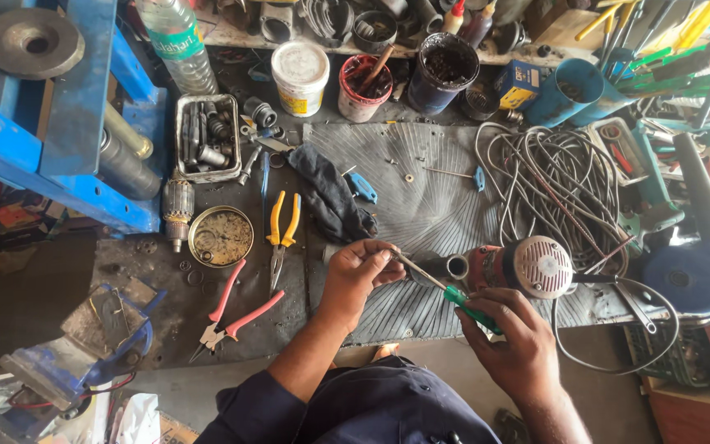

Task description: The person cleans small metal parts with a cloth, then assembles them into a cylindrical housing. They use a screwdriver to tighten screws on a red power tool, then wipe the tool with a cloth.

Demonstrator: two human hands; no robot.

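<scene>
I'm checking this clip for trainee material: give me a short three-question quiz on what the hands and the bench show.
1. True or false: the right hand holds a green-handled screwdriver.
2. Which lies nearer the left hand: A, the yellow-handled pliers, or B, the white plastic tub?
3. What does the screwdriver's shaft point toward?

Key:
1. True; its grip wraps the handle.
2. A.
3. The left hand's fingertips, which pinch something too small to identify, just in front of the red and silver power tool lying on the grey ribbed mat.
</scene>
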